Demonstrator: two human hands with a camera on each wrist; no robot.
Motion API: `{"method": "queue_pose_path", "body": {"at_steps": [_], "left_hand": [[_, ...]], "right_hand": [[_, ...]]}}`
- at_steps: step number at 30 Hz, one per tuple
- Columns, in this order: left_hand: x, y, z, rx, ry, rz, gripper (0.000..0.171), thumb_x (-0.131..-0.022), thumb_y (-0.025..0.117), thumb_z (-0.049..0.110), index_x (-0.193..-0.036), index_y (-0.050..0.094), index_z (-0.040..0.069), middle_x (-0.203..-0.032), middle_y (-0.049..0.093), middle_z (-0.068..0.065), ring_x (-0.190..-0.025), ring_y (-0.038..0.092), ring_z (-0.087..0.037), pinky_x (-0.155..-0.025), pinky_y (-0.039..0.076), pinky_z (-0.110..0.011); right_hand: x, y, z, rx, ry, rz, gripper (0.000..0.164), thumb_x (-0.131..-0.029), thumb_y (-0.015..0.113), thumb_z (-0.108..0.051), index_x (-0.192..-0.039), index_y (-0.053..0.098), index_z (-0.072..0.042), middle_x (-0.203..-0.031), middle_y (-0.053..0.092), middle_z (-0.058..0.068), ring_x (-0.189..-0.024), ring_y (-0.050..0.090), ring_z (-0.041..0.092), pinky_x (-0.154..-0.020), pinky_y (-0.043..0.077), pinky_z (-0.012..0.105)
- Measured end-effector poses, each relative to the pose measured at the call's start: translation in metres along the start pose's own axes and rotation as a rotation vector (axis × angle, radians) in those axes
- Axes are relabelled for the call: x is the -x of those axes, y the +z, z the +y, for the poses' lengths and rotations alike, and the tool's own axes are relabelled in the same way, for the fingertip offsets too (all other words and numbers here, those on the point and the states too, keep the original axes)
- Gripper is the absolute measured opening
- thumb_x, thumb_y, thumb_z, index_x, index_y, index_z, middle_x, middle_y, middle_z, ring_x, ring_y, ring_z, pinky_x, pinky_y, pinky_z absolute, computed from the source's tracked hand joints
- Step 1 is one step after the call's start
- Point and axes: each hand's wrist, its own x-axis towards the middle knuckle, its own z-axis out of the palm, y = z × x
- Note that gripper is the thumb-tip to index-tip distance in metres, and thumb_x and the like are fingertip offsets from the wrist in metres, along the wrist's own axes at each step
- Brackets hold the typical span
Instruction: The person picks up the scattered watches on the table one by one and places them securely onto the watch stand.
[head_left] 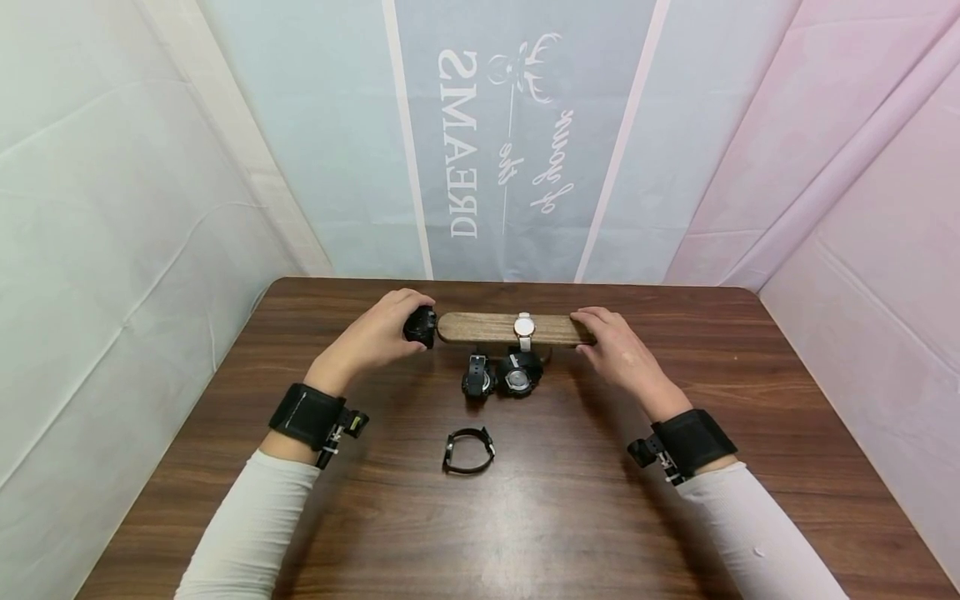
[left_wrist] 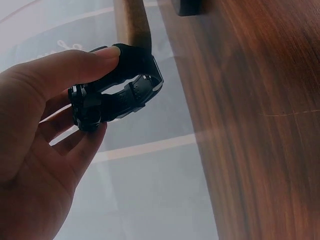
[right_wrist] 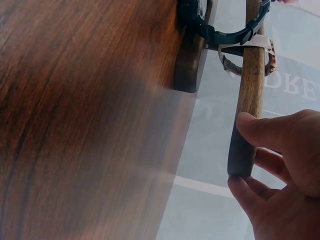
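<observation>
My left hand (head_left: 382, 327) pinches a black watch (left_wrist: 120, 90), its strap closed in a loop, between thumb and fingers. That watch is beside the left end of a raised wooden bar (head_left: 480, 328); whether the loop touches the bar I cannot tell. My right hand (head_left: 618, 347) grips the bar's right end, thumb on the near side in the right wrist view. Around the bar, right of its middle, sits a white-strapped watch (head_left: 524, 327). Just in front of the bar are two black watches, one smaller (head_left: 477, 379) and one bulkier (head_left: 519, 375).
A thin dark-strapped watch (head_left: 468, 452) stands as a loop on the brown wooden table (head_left: 570, 500), nearer to me. Below the bar is a dark wooden base (right_wrist: 187, 67). Behind the table's far edge hangs a pale printed cloth (head_left: 517, 250), with light cloth on both sides.
</observation>
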Motion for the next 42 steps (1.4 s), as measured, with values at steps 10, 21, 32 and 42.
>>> {"method": "queue_pose_path", "body": {"at_steps": [10, 21, 32, 42], "left_hand": [[-0.011, 0.01, 0.001, 0.011, -0.008, -0.036, 0.065, -0.073, 0.077, 0.021, -0.131, 0.047, 0.013, -0.13, 0.046, -0.007, -0.12, 0.04, -0.023, -0.096, 0.041, -0.041], [-0.019, 0.017, 0.004, 0.011, 0.008, -0.066, 0.066, -0.072, 0.078, 0.019, -0.13, 0.047, 0.011, -0.128, 0.047, -0.009, -0.119, 0.04, -0.025, -0.097, 0.04, -0.042], [-0.028, 0.023, 0.008, -0.005, 0.024, -0.067, 0.068, -0.072, 0.078, 0.022, -0.131, 0.048, 0.009, -0.129, 0.048, -0.009, -0.12, 0.04, -0.023, -0.099, 0.039, -0.039], [-0.034, 0.026, 0.013, -0.01, 0.029, -0.08, 0.068, -0.073, 0.077, 0.022, -0.133, 0.047, 0.011, -0.129, 0.048, -0.007, -0.12, 0.04, -0.022, -0.099, 0.039, -0.038]], "right_hand": [[0.0, 0.0, -0.002, -0.002, 0.003, 0.005, 0.052, -0.082, 0.069, -0.013, -0.13, 0.049, -0.004, -0.129, 0.048, 0.017, -0.117, 0.043, 0.034, -0.093, 0.042, 0.05], [0.0, 0.001, -0.002, 0.001, -0.009, 0.008, 0.051, -0.082, 0.068, -0.011, -0.13, 0.049, -0.003, -0.128, 0.049, 0.018, -0.116, 0.044, 0.036, -0.093, 0.042, 0.05], [0.0, 0.001, -0.001, -0.002, -0.026, 0.015, 0.051, -0.082, 0.068, -0.01, -0.13, 0.049, -0.003, -0.128, 0.049, 0.019, -0.116, 0.044, 0.036, -0.093, 0.042, 0.051], [-0.001, 0.001, 0.001, 0.0, -0.033, 0.018, 0.051, -0.082, 0.068, -0.009, -0.129, 0.05, -0.002, -0.127, 0.05, 0.019, -0.116, 0.044, 0.037, -0.093, 0.042, 0.052]]}}
